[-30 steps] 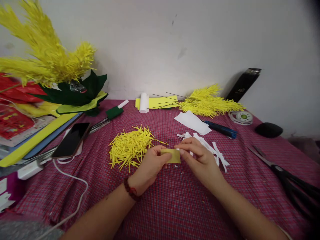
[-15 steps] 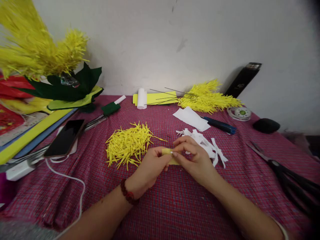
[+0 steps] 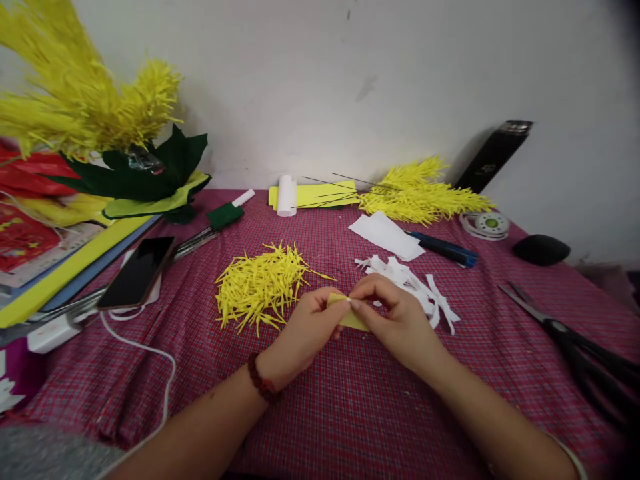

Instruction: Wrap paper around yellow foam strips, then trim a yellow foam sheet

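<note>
A small yellow paper piece (image 3: 349, 313) is pinched between both hands above the red checked tablecloth (image 3: 350, 400). My left hand (image 3: 305, 330), with a bead bracelet at the wrist, grips its left end. My right hand (image 3: 395, 320) pinches it at the top with thumb and fingertip, and its fingers cover the right part. Just left of my left hand lies a heap of thin yellow paper slivers (image 3: 260, 283). Behind my right hand lies a pile of white paper strips (image 3: 415, 287).
A phone (image 3: 137, 270) on a white cable lies at the left beside stacked coloured sheets (image 3: 65, 267) and yellow fringed flowers (image 3: 85, 107). Black scissors (image 3: 575, 340) lie at the right. At the back are a yellow fringed stem (image 3: 420, 193), a blue pen (image 3: 443, 249), a tape roll (image 3: 485, 223) and a white roll (image 3: 287, 195).
The yellow piece was held flat between both hands a second ago. Now my right fingers have closed in over it and pinch its top edge, tilting it.
</note>
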A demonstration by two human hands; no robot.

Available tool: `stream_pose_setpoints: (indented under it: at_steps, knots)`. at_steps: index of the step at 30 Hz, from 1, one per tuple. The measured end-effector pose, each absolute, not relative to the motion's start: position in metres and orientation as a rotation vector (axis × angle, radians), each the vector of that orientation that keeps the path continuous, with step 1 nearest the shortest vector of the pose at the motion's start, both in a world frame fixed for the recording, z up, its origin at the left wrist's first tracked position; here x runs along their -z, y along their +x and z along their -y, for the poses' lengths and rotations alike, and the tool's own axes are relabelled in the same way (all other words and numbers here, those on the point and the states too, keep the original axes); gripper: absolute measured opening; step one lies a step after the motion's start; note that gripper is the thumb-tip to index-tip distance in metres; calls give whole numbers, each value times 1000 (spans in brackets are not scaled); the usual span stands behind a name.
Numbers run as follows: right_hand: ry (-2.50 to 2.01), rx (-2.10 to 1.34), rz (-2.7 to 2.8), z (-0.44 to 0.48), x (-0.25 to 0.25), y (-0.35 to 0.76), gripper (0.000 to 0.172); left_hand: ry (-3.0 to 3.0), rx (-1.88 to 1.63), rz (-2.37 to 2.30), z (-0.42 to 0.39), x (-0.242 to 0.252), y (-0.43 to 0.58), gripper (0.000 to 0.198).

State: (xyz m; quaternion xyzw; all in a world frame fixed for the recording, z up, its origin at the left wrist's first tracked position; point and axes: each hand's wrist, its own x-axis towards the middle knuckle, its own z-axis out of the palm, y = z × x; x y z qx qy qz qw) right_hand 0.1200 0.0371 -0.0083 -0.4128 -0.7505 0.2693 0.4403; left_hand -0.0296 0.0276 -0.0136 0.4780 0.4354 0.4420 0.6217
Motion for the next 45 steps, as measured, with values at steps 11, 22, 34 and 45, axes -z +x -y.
stream_pose_setpoints:
  at_steps: [11, 22, 34, 45]
  knots:
    - [-878, -241, 2070, -36, 8, 119, 18, 720, -1034, -943, -27, 10, -28, 13]
    - [-882, -240, 2072, -34, 7, 119, 17, 662, -1083, -827, -29, 16, -31, 26]
    - [-1060, -572, 2025, -38, 4, 125, 17, 1162, -1019, -1156, -28, 16, -29, 19]
    - [-1079, -476, 2072, -37, 7, 122, 13, 1056, -1000, -1091, -27, 19, -27, 12]
